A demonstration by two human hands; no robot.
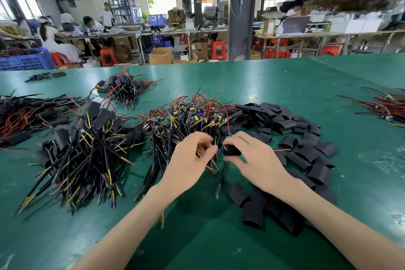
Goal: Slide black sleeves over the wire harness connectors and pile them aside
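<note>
Step in hand: you are threading one harness [224,172] into one black sleeve [232,151], in front of the middle heap. As I judge it, the sleeve is only partly on.
Left hand [190,158]: your fingers [203,138] are curled and pinch the harness wires just beside the sleeve mouth.
Right hand [254,158]: clenched round the black sleeve, holding it just above the bench [274,76].
Where the connector is: a small green board [229,134] shows just above the sleeve, beside your right fingers. Whether it belongs to this harness is too blurred to tell. The dark lead hangs down out of the sleeve toward you.
Bare stock: the heap of unsleeved harnesses [186,116] lies just behind your hands.
Sleeve stock: the loose sleeves [302,149] are spread to your right, within easy reach.
Done work: the sleeved pile [87,149] sits to your left, well apart from the bare heap.
Next move: feed the wires with your left hand while your right draws the sleeve along until the connector is covered. Then lay the piece on the left pile.
Watch for: neighbouring wires from the heap may snag. Lift your piece free before you pull.
</note>
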